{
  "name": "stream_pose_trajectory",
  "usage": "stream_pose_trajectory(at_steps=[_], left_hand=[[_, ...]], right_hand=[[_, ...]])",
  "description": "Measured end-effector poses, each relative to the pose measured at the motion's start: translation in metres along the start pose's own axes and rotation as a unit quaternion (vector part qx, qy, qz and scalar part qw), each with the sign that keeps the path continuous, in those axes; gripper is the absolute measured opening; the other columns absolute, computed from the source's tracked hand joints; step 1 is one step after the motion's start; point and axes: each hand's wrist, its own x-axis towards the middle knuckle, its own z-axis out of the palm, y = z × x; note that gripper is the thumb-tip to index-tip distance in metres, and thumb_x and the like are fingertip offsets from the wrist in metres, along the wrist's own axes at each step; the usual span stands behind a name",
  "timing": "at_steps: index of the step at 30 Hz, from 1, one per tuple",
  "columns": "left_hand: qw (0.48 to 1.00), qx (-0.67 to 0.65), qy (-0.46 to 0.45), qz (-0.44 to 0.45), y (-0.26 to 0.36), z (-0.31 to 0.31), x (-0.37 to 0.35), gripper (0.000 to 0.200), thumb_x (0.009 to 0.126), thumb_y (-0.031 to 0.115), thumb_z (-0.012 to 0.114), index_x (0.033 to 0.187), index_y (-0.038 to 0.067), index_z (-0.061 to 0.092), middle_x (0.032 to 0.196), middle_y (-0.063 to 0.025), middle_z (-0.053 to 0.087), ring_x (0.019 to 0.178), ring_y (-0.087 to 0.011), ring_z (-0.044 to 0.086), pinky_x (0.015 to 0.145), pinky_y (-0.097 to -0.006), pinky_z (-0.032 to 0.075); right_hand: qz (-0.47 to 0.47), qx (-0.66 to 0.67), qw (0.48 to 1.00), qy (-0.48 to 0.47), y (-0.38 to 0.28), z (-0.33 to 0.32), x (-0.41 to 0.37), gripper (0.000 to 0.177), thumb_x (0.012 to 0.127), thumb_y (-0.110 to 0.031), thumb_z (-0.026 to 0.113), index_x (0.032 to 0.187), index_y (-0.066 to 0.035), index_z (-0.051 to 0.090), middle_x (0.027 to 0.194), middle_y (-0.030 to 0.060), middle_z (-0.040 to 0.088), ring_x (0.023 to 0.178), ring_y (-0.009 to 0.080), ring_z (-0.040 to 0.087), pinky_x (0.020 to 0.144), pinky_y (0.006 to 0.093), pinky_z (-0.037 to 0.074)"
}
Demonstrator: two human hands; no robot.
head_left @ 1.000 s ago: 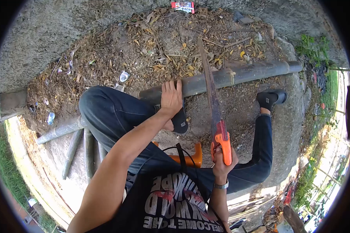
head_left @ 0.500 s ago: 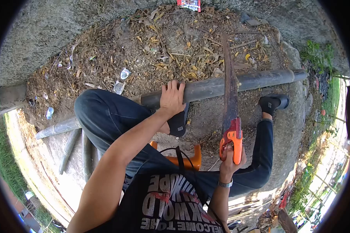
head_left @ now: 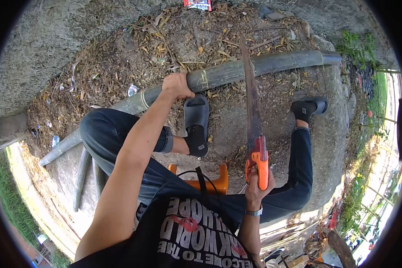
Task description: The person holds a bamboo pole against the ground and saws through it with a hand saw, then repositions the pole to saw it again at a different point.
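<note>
A long grey-green bamboo pole [head_left: 272,64] with pale rings at its joints runs slantwise across the ground in front of me. My left hand [head_left: 177,85] is closed over it left of the middle, thumb on the near side. In my right hand [head_left: 257,185] is the orange and red handle of a hand saw [head_left: 254,107], fingers wrapped through the grip. The saw's long rusty blade points away from me, and its far part overlaps the pole in this view. Just below my left hand, my foot rests in a dark slide sandal [head_left: 196,111].
An orange plastic stool [head_left: 223,178] is under me. More bamboo poles [head_left: 81,178] lie at the left. Dry leaves and litter cover the soil, with a crumpled clear plastic piece [head_left: 132,90] near the pole. A red packet [head_left: 197,5] lies by the concrete wall [head_left: 94,27].
The pole has shifted away from me, with my left hand moving along with it toward the upper left. My left sandal now shows fully. The saw stays in my right hand.
</note>
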Motion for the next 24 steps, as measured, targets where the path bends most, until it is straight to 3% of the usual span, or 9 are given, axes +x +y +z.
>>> stream_pose_trajectory(at_steps=[2,5,10,12,14,16,17,21,24], left_hand=[[1.0,-0.016,-0.019,-0.017,0.004,0.015,-0.009,0.1,0.061,0.047,0.091,0.145,0.005,0.055,0.123,-0.0242,0.072,0.115,-0.0396,0.072,0.102,-0.049,0.057],[0.978,0.026,0.206,0.013,0.008,0.06,-0.024,0.092,0.059,0.047,0.095,0.136,0.008,0.061,0.129,-0.0236,0.065,0.128,-0.0416,0.061,0.112,-0.0492,0.047],[0.984,-0.004,0.175,-0.014,0.027,0.043,-0.057,0.091,0.059,0.05,0.093,0.134,0.008,0.062,0.128,-0.0206,0.058,0.129,-0.0391,0.055,0.105,-0.0517,0.048],[0.986,-0.011,0.167,-0.001,0.023,0.045,-0.053,0.088,0.058,0.052,0.092,0.128,0.007,0.064,0.129,-0.0204,0.059,0.129,-0.0391,0.056,0.107,-0.0515,0.048],[0.986,-0.017,0.165,-0.003,0.017,0.043,-0.04,0.088,0.058,0.054,0.092,0.126,0.006,0.064,0.123,-0.0209,0.066,0.12,-0.0385,0.066,0.103,-0.0489,0.053],[0.997,-0.063,0.038,-0.015,0.014,0.03,-0.031,0.089,0.06,0.056,0.092,0.127,0.006,0.064,0.114,-0.0213,0.073,0.107,-0.039,0.074,0.097,-0.0461,0.058],[0.997,-0.054,0.061,-0.01,0.012,0.033,-0.032,0.09,0.06,0.057,0.092,0.128,0.006,0.063,0.103,-0.0199,0.077,0.096,-0.0373,0.077,0.09,-0.0441,0.061],[0.984,0.009,0.176,0.013,0.017,0.05,-0.046,0.089,0.061,0.057,0.09,0.129,0.006,0.062,0.102,-0.0171,0.078,0.095,-0.0327,0.078,0.087,-0.043,0.062],[0.993,-0.015,0.114,-0.004,0.019,0.044,-0.043,0.085,0.062,0.06,0.092,0.121,0.006,0.064,0.117,-0.0173,0.075,0.115,-0.0328,0.072,0.098,-0.0421,0.058]], right_hand=[[-0.014,-0.026,0.999,-0.03,0.0,0.002,0.003,0.01,0.089,-0.005,0.073,0.088,0.004,0.068,0.073,0.0073,0.067,0.064,0.0109,0.061,0.06,0.0292,0.047],[-0.024,-0.019,0.996,-0.082,-0.024,0.03,0.006,0.009,0.089,-0.005,0.07,0.088,0.004,0.066,0.072,0.0015,0.057,0.066,0.0085,0.051,0.06,0.0287,0.042],[-0.029,-0.039,0.993,-0.108,-0.019,0.034,-0.002,0.012,0.09,-0.006,0.072,0.086,0.003,0.065,0.072,0.0015,0.057,0.066,0.0071,0.05,0.059,0.0278,0.042],[-0.037,-0.05,0.994,-0.093,-0.011,0.035,-0.005,0.011,0.085,-0.004,0.073,0.08,0.0,0.064,0.064,0.0063,0.061,0.054,0.0119,0.057,0.054,0.0294,0.046],[-0.036,-0.049,0.994,-0.096,0.001,0.035,-0.007,0.011,0.086,-0.004,0.073,0.08,-0.001,0.064,0.063,0.0062,0.061,0.054,0.0117,0.057,0.054,0.0295,0.046],[-0.032,-0.047,0.994,-0.093,0.006,0.037,-0.006,0.011,0.086,-0.005,0.073,0.08,-0.001,0.064,0.063,0.0062,0.061,0.054,0.0115,0.056,0.054,0.0296,0.046],[-0.033,-0.045,0.994,-0.092,0.007,0.037,-0.005,0.012,0.086,-0.005,0.073,0.08,-0.001,0.063,0.063,0.0064,0.061,0.053,0.0116,0.056,0.053,0.0298,0.045],[-0.037,-0.036,0.994,-0.097,0.025,0.039,-0.008,0.014,0.087,-0.006,0.073,0.08,-0.001,0.062,0.062,0.0062,0.059,0.052,0.0118,0.054,0.053,0.03,0.044],[-0.041,-0.041,0.992,-0.11,0.023,0.043,-0.01,0.015,0.086,-0.005,0.072,0.078,-0.002,0.06,0.062,0.0055,0.056,0.052,0.0121,0.053,0.052,0.0308,0.044]])
